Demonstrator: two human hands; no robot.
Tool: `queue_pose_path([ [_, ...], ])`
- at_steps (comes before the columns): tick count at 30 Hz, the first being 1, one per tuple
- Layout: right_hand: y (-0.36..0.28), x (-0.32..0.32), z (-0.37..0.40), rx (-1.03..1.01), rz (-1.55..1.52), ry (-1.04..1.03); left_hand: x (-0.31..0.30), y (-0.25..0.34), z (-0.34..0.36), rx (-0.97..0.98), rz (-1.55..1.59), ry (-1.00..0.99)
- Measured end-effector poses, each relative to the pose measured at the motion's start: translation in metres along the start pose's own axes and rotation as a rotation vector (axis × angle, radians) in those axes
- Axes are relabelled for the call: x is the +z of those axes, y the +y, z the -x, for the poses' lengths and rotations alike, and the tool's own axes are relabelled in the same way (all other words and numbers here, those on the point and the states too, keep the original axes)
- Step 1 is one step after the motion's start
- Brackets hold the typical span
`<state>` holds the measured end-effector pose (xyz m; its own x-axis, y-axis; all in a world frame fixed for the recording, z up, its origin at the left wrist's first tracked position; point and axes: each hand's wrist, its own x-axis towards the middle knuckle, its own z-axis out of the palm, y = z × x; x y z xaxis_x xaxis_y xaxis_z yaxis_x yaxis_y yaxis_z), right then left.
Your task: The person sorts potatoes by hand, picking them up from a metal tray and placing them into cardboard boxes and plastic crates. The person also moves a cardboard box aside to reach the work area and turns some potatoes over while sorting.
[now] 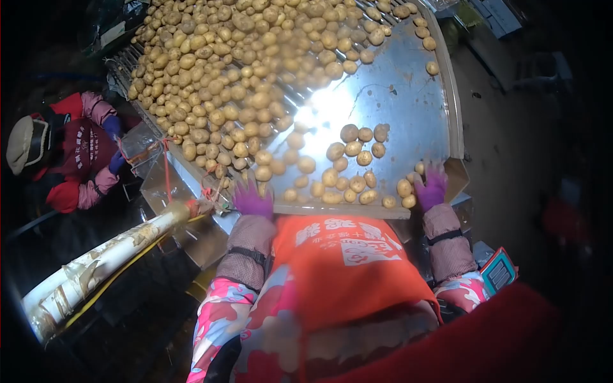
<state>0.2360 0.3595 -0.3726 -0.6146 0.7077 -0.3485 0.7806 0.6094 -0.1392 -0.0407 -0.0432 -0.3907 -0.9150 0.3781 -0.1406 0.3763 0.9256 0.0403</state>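
My left hand (pixel 253 196), in a purple glove, is at the near-left corner of a metal sorting table (pixel 412 108), fingers spread beside the lower end of a large potato heap (pixel 211 64). At the near-right corner, my right hand (pixel 432 186), gloved the same way, has its fingers stretched out right beside a few potatoes (pixel 405 187). Between the two hands, a loose group of potatoes (pixel 353 184) lies along the front ledge (pixel 345 209). Neither hand is closed around a potato.
Bars or rollers show beneath the heap. A raised rim (pixel 454 108) borders the table's right side. At the left, another person (pixel 70 143) stands beside the table in purple gloves. A white wrapped pole (pixel 105 265) slants up to the near-left corner, and cardboard boxes (pixel 198 239) stand below it.
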Motion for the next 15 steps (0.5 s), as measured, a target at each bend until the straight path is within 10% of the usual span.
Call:
queue_pose_path([
  [5,-0.051,0.010,0.005,-0.145,-0.008,0.371,0.004,0.000,-0.004,-0.043,-0.001,-0.095],
  [11,-0.195,-0.024,-0.046,-0.511,-0.058,-0.035,0.011,-0.006,-0.002,-0.059,-0.023,-0.161],
  [15,-0.148,-0.003,-0.024,-0.648,0.223,0.092,0.003,0.000,0.000,-0.005,-0.022,-0.049],
])
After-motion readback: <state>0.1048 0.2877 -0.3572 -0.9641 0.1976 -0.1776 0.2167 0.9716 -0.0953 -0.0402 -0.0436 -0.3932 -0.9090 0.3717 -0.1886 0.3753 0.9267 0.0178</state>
